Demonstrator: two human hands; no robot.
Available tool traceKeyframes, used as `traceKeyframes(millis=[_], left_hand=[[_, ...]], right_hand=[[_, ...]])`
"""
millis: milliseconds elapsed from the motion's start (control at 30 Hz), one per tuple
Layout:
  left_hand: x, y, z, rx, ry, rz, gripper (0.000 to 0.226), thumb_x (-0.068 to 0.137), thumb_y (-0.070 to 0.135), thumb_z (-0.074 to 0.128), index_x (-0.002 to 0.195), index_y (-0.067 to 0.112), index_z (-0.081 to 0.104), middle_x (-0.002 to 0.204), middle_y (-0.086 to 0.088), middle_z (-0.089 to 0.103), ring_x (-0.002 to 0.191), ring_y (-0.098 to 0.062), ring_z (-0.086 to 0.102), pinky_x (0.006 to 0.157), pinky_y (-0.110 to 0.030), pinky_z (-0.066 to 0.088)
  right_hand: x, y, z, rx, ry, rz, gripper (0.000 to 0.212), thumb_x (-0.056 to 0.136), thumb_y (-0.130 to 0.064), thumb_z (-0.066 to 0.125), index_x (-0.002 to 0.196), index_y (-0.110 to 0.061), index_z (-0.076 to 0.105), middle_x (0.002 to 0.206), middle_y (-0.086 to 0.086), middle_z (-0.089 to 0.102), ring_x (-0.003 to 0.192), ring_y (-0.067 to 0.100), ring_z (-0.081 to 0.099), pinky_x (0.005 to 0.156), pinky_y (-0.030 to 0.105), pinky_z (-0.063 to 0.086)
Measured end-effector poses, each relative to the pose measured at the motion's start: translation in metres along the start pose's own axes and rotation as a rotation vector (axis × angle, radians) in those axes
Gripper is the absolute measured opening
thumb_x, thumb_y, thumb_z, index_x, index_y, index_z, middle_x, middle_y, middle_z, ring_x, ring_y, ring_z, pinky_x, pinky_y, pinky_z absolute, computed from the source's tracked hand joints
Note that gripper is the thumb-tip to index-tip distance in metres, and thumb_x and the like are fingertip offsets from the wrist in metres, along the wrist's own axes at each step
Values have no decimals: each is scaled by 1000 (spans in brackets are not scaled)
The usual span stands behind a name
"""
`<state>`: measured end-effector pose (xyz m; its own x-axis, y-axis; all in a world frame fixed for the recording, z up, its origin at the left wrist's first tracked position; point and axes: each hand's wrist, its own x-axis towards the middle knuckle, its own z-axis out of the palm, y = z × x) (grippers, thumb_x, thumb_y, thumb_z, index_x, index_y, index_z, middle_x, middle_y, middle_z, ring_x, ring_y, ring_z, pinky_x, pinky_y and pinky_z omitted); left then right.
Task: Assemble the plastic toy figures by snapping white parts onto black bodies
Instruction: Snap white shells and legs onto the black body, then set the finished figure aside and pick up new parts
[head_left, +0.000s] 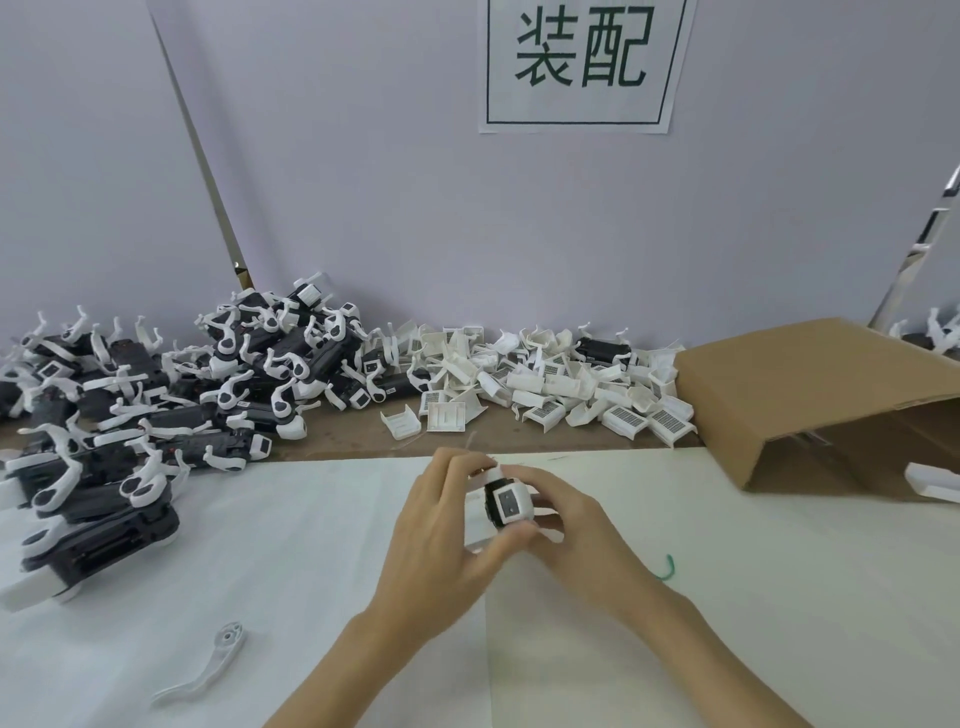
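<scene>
I hold one toy figure (506, 501) above the middle of the white table, a black body with a white cap on its end facing me. My left hand (441, 530) grips it from the left, fingers curled over its top and thumb under it. My right hand (566, 525) grips it from the right, fingers wrapped behind and below. Most of the black body is hidden by my fingers. A heap of loose white parts (550, 384) lies along the back wall. A big pile of black bodies with white arms (156, 395) fills the left side.
A single white arm piece (208, 665) lies on the table at the front left. A brown cardboard box (831, 395) lies on its side at the right, with a white part (935, 480) at its mouth. A small green thread (667, 567) lies right of my hands.
</scene>
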<state>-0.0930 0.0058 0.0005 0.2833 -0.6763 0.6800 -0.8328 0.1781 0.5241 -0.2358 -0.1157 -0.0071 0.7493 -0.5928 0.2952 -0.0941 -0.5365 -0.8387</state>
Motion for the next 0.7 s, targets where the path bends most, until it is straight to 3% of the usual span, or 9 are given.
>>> traceKeyframes(millis=[133, 200, 300, 333, 400, 467, 533, 567, 700], left_hand=[[8, 0, -3, -293, 21, -226, 28, 104, 53, 48, 108, 29, 63, 106, 14, 64, 98, -12, 63, 79, -21, 45], [14, -4, -8, -442, 68, -400, 26, 107, 51, 51, 115, 31, 64, 111, 13, 69, 101, -10, 64, 83, -25, 47], [17, -16, -15, -450, 159, -520, 22, 108, 42, 45, 117, 32, 63, 113, 10, 70, 103, -10, 64, 81, -26, 47], [17, -21, -16, -430, 171, -541, 21, 110, 38, 44, 114, 31, 64, 112, 9, 70, 102, -9, 64, 81, -27, 47], [16, -30, -15, -400, 156, -573, 25, 112, 34, 44, 108, 27, 67, 110, 7, 71, 102, -12, 65, 82, -32, 48], [15, -38, -11, -363, 109, -596, 26, 112, 34, 46, 103, 27, 69, 111, 8, 70, 103, -13, 64, 83, -34, 50], [13, -44, -7, -271, 51, -578, 22, 111, 32, 49, 99, 30, 68, 112, 10, 67, 103, -9, 62, 81, -29, 48], [12, -48, -4, -195, 26, -540, 19, 110, 30, 52, 98, 31, 66, 111, 11, 65, 104, -8, 61, 79, -25, 46], [7, -59, 2, 49, -36, -358, 19, 106, 19, 61, 95, 36, 58, 108, 19, 56, 109, -15, 53, 83, -24, 39]], right_hand=[[-1, -3, -11, -30, -80, 71, 39, 91, -20, 77, 119, -42, 63, 117, -17, 67, 101, 6, 67, 86, 22, 56], [5, -5, -20, 5, -48, 107, 27, 93, -24, 76, 116, -30, 64, 110, -8, 69, 84, 10, 70, 73, 23, 55], [32, -11, -54, 367, 62, 226, 21, 99, -21, 68, 109, -3, 64, 94, 14, 67, 72, 23, 65, 63, 29, 53], [45, -15, -74, 541, 122, 250, 23, 99, -22, 65, 109, -1, 63, 95, 14, 65, 78, 25, 63, 66, 29, 52], [69, -27, -123, 952, 297, 175, 30, 102, -22, 60, 126, -4, 59, 119, 8, 60, 103, 15, 58, 82, 28, 49], [89, -37, -170, 1286, 508, 81, 64, 100, -35, 64, 154, -10, 39, 147, 10, 40, 127, 13, 51, 96, 29, 53], [101, -36, -197, 1240, 583, 149, 103, 86, -53, 72, 164, -17, 16, 157, 22, 27, 138, 28, 52, 111, 36, 49], [106, -33, -199, 1138, 524, 212, 103, 85, -56, 71, 163, -16, 16, 152, 28, 33, 134, 32, 56, 114, 39, 47], [123, -4, -157, 742, 318, 331, 38, 100, -34, 66, 124, -6, 57, 111, 23, 69, 98, 32, 75, 98, 38, 58]])
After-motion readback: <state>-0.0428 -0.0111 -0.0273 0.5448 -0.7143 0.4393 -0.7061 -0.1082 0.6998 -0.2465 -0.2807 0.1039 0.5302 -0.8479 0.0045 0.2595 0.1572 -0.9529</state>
